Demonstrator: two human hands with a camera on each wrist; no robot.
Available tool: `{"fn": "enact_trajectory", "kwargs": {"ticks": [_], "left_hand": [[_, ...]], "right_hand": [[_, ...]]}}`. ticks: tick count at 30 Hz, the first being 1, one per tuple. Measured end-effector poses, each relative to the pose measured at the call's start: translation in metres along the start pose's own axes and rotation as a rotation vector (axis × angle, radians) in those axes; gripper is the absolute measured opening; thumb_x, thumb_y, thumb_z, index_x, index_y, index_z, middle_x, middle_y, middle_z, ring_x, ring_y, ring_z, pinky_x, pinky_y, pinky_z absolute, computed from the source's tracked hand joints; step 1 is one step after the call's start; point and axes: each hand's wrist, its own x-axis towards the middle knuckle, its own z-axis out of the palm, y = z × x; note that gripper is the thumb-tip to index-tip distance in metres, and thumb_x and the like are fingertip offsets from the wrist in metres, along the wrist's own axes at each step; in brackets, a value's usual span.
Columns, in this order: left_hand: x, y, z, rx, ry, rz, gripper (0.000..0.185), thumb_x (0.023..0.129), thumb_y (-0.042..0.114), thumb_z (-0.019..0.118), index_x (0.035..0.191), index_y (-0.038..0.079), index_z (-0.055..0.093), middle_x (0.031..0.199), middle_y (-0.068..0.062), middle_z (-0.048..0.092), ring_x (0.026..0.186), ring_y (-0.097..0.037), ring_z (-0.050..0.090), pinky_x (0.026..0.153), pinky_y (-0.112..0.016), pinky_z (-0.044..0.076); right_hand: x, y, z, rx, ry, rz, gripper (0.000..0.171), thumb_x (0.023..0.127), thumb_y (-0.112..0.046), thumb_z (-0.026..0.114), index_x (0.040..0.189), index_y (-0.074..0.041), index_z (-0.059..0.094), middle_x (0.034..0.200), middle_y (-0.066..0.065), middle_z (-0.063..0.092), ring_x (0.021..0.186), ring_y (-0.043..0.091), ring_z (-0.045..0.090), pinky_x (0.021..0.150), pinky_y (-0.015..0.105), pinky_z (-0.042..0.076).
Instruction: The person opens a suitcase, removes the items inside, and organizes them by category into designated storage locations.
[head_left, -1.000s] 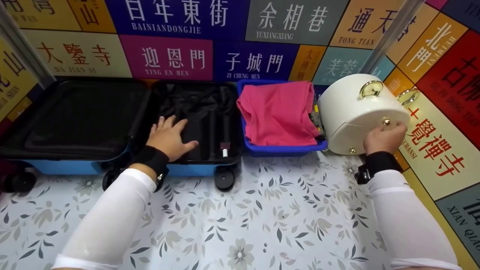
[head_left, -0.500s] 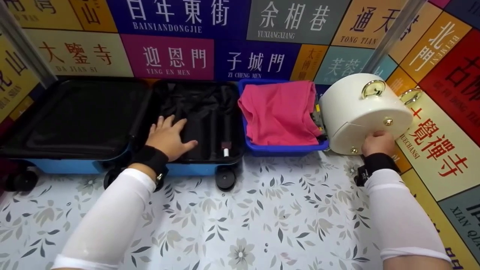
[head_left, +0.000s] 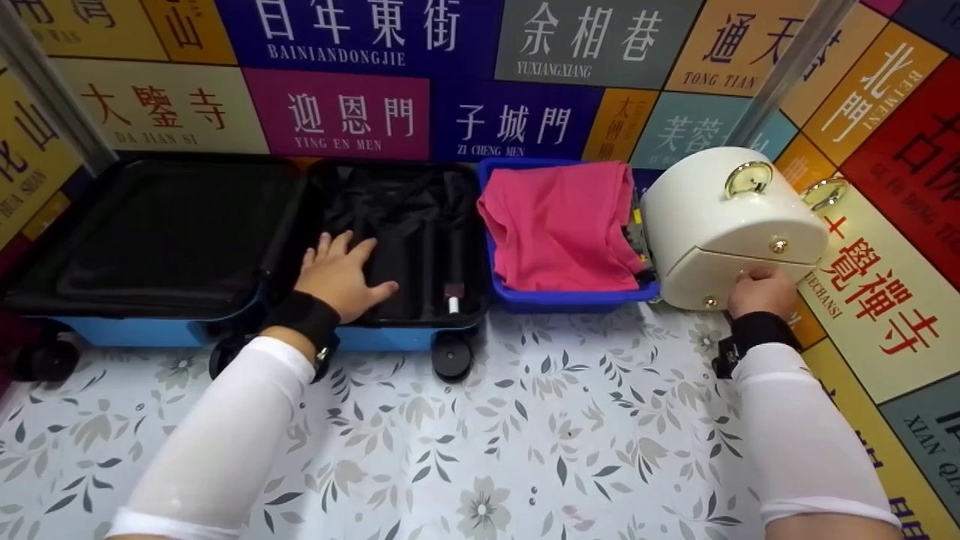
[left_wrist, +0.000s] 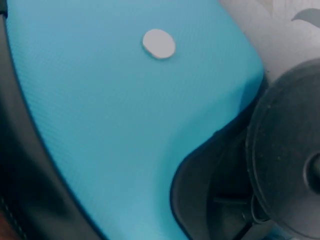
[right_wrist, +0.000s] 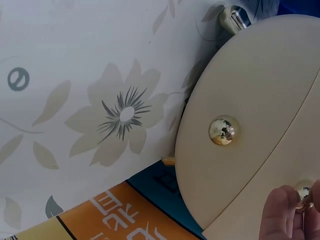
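Worktop [head_left: 480, 450]: white with grey floral print, walls of coloured sign panels behind and on the right. One blue suitcase [head_left: 225, 247] lies open flat at the back left, two black-lined halves, black wheels along the near edge; four wheels show in the head view. Left hand [head_left: 339, 274] rests flat inside the right half, fingers spread, holding nothing. One blue bin [head_left: 570, 298] just right of the suitcase, with one pink cloth [head_left: 559, 225] folded in it. One cream round box [head_left: 724, 225] at the back right, just beside the bin, lying on its side: glossy, gold ring handles on top, small gold knobs on the flat face, a seam splitting that face. Right hand [head_left: 761, 291] at the lower edge of that face. Head view shows only the back of the hand there; right wrist view shows fingertips [right_wrist: 280, 212] pinching a gold knob [right_wrist: 302, 194], with a second knob [right_wrist: 223, 131] mid-face and a foot stud near the rim. Left wrist view shows only blue shell and one wheel [left_wrist: 287, 155] close up, no hand.
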Motion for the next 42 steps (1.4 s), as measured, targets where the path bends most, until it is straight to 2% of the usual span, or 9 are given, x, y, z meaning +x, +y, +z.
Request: {"fn": "enact_trajectory", "kwargs": {"ticks": [5, 8, 12, 16, 23, 32, 42], "left_hand": [[-0.001, 0.000, 0.000, -0.001, 0.000, -0.003, 0.089, 0.096, 0.058, 0.067, 0.165, 0.013, 0.036, 0.172, -0.028, 0.022, 0.160, -0.055, 0.007, 0.128, -0.070, 0.009], [-0.002, 0.000, -0.001, 0.001, -0.002, -0.004, 0.089, 0.096, 0.059, 0.067, 0.165, 0.013, 0.035, 0.172, -0.028, 0.022, 0.160, -0.055, 0.007, 0.128, -0.070, 0.009], [0.001, 0.004, 0.000, 0.005, -0.005, -0.001, 0.089, 0.096, 0.059, 0.067, 0.165, 0.014, 0.035, 0.172, -0.027, 0.022, 0.160, -0.054, 0.007, 0.129, -0.070, 0.010], [0.003, 0.008, 0.000, 0.003, -0.005, 0.000, 0.089, 0.095, 0.061, 0.067, 0.165, 0.015, 0.036, 0.173, -0.025, 0.022, 0.161, -0.053, 0.007, 0.129, -0.069, 0.009], [0.003, 0.011, 0.000, 0.012, -0.011, -0.002, 0.089, 0.095, 0.062, 0.066, 0.165, 0.017, 0.036, 0.173, -0.024, 0.022, 0.162, -0.051, 0.007, 0.130, -0.067, 0.011], [0.001, 0.012, -0.002, 0.022, -0.028, -0.010, 0.089, 0.096, 0.062, 0.065, 0.166, 0.018, 0.034, 0.174, -0.022, 0.020, 0.162, -0.050, 0.006, 0.130, -0.066, 0.009], [0.001, 0.014, -0.005, 0.023, -0.029, -0.008, 0.088, 0.097, 0.062, 0.065, 0.166, 0.019, 0.034, 0.174, -0.022, 0.020, 0.162, -0.050, 0.006, 0.130, -0.067, 0.009]], "right_hand": [[-0.005, 0.003, -0.003, -0.004, 0.004, 0.014, 0.008, 0.103, -0.021, 0.055, 0.104, -0.015, 0.060, 0.106, -0.001, 0.056, 0.130, 0.030, 0.053, 0.111, 0.039, 0.044], [-0.009, 0.004, -0.005, 0.005, -0.001, 0.015, 0.006, 0.101, -0.017, 0.055, 0.100, -0.013, 0.059, 0.108, 0.002, 0.055, 0.126, 0.030, 0.052, 0.099, 0.033, 0.047], [-0.013, 0.006, -0.012, 0.004, 0.008, 0.014, 0.004, 0.096, -0.011, 0.053, 0.092, -0.012, 0.056, 0.107, 0.005, 0.054, 0.119, 0.029, 0.052, 0.086, 0.026, 0.041], [-0.016, 0.007, -0.018, -0.001, 0.025, 0.028, 0.003, 0.094, -0.012, 0.054, 0.091, -0.012, 0.056, 0.103, 0.003, 0.054, 0.116, 0.027, 0.052, 0.089, 0.027, 0.043], [-0.024, 0.013, -0.023, 0.015, 0.028, 0.065, 0.005, 0.093, -0.013, 0.054, 0.094, -0.015, 0.049, 0.103, 0.000, 0.049, 0.120, 0.028, 0.049, 0.102, 0.035, 0.043], [-0.031, 0.018, -0.022, 0.049, 0.062, 0.072, 0.004, 0.091, -0.010, 0.051, 0.089, -0.012, 0.048, 0.100, 0.001, 0.047, 0.110, 0.025, 0.049, 0.086, 0.028, 0.040], [-0.038, 0.017, -0.025, 0.111, 0.058, 0.119, 0.013, 0.086, -0.004, 0.051, 0.090, -0.015, 0.046, 0.102, -0.004, 0.045, 0.115, 0.023, 0.046, 0.091, 0.029, 0.038]]}}
